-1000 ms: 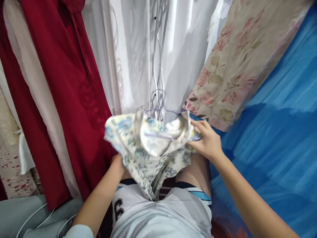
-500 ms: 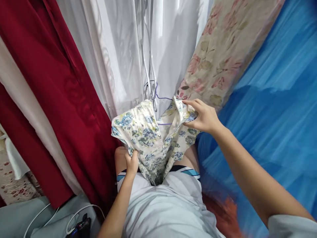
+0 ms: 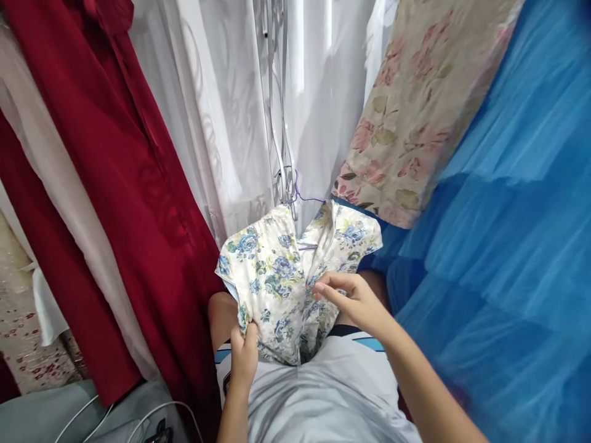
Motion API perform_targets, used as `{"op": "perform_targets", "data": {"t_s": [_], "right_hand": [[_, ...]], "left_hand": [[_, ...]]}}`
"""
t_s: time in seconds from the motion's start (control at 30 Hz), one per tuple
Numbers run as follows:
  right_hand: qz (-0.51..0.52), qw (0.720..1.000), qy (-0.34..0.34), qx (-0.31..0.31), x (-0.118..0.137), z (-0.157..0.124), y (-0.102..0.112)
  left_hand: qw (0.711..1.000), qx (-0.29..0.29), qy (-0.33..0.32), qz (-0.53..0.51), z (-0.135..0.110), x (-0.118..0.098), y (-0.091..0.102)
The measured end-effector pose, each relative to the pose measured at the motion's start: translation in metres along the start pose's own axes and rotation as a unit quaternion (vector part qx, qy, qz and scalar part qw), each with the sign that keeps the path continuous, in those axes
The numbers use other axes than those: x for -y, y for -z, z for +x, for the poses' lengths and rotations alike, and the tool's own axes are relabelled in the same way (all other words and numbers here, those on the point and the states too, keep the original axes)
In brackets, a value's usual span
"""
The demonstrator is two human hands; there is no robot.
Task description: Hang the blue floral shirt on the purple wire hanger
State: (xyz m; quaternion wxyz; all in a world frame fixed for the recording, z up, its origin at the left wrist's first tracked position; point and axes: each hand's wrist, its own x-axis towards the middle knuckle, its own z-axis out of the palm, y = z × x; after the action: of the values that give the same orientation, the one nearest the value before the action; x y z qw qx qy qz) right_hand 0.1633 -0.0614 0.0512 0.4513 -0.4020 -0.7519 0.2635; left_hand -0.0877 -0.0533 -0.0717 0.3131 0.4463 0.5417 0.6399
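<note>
A white short-sleeved garment (image 3: pixel 277 264) with blue and green flowers hangs on a purple wire hanger (image 3: pixel 310 198) over my lap. Its middle opening runs down from the neck, and the lower end is bunched against my shorts. My left hand (image 3: pixel 244 354) is closed on the garment's left side edge, below the sleeve. At the opening, my right hand (image 3: pixel 353 301) holds thumb and forefinger pinched together; whatever lies between the fingertips is too small or hidden to make out. Grey straps (image 3: pixel 278 123) come down to the hanger's hook.
White curtain-like cloth (image 3: pixel 231 111) hangs behind the garment. Long red cloth (image 3: pixel 124 203) hangs on the left, with floral cloth (image 3: pixel 392 129) and layered blue tulle (image 3: pixel 489 246) on the right. At the lower left, a white cable (image 3: pixel 161 406) lies on a grey surface (image 3: pixel 46 409).
My right hand has let go of the right shoulder and neck edge and moved down to the opening, now pinched. The right shoulder lies flatter. My left hand keeps its hold.
</note>
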Motion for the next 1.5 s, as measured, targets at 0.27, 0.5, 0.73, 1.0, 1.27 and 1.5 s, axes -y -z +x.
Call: {"op": "perform_targets", "data": {"t_s": [0.27, 0.5, 0.73, 1.0, 1.27, 1.5], "right_hand": [[0.086, 0.985, -0.125, -0.079, -0.068, 0.007, -0.067], [0.224, 0.96, -0.133, -0.107, -0.054, 0.013, -0.072], [0.223, 0.958, -0.155, -0.092, -0.042, -0.004, -0.07], [0.331, 0.922, -0.17, -0.106, -0.031, 0.018, -0.031], [0.257, 0.947, -0.024, -0.189, 0.026, 0.137, 0.015], [0.241, 0.959, 0.004, -0.15, 0.033, 0.129, 0.013]], "left_hand": [[1.0, -0.001, -0.014, -0.005, -0.013, -0.012, -0.011], [0.991, -0.08, -0.109, 0.0, -0.02, -0.009, -0.011], [0.96, 0.102, -0.258, 0.032, -0.015, -0.022, -0.075], [0.947, 0.168, -0.268, 0.052, -0.016, -0.029, -0.09], [0.911, 0.279, -0.27, 0.14, -0.018, -0.03, -0.09], [0.917, 0.241, -0.31, 0.065, 0.028, -0.075, -0.088]]}}
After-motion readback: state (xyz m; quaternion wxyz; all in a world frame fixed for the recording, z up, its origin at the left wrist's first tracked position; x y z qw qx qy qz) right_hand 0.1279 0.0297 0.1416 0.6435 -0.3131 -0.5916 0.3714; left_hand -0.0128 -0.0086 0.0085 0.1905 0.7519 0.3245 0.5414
